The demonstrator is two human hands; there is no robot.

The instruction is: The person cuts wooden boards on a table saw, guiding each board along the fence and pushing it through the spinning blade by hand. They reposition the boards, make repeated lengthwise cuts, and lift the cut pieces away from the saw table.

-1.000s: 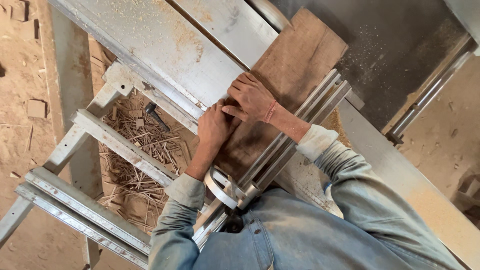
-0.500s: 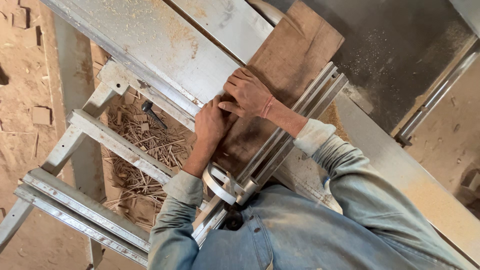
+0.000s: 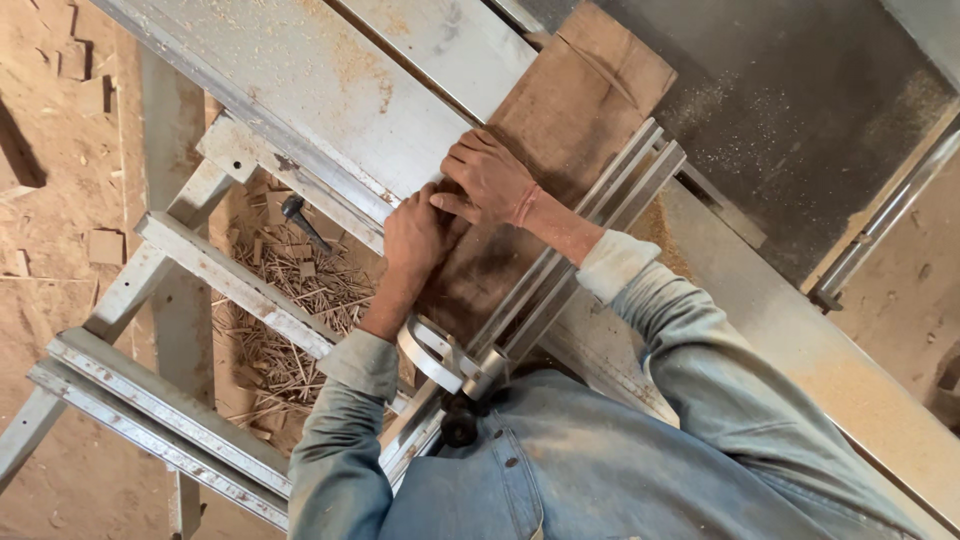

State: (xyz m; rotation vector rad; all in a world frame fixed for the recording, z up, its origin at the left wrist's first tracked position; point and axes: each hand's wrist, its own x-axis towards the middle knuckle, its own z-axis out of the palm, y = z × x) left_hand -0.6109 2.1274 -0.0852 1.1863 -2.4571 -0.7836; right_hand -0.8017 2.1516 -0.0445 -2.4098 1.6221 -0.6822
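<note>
a: head view, only one there is. looking straight down at a person in a faded denim shirt (image 3: pixel 600 470) leaning over a dusty metal saw table (image 3: pixel 330 90). a brown wooden board (image 3: pixel 560 130) lies flat on it, running from near the person's chest up toward the top of the frame.

b: where are the hands?

a: both on the board's near half, at its left edge. left hand (image 3: pixel 418 238) is pressed down on the board close to that edge, fingers curled, knuckles up. right hand (image 3: pixel 488 180) sits just beyond it, palm down, fingers stretched out toward the left edge, thumb side touching the left hand. so flat pressing, no pinching. there's a thin reddish band on the right wrist.

b: what's beside the board?

a: on its right side a long ribbed aluminium fence rail (image 3: pixel 570 260) runs alongside, touching the board's edge. the right forearm crosses over that rail. at the rail's near end, by the person's waist, is a curved metal handle (image 3: pixel 430 352) and a black knob (image 3: pixel 460 425).

b: and the rest?

a: sawdust all over the table. left of the table the grey metal frame (image 3: pixel 200 265) of the machine is open, and underneath lies a pile of thin wood slivers (image 3: pixel 290 310) and small offcuts on the sandy floor (image 3: pixel 60 150). something like a dark hammer (image 3: pixel 300 218) rests among them, hard to tell for sure.
</note>
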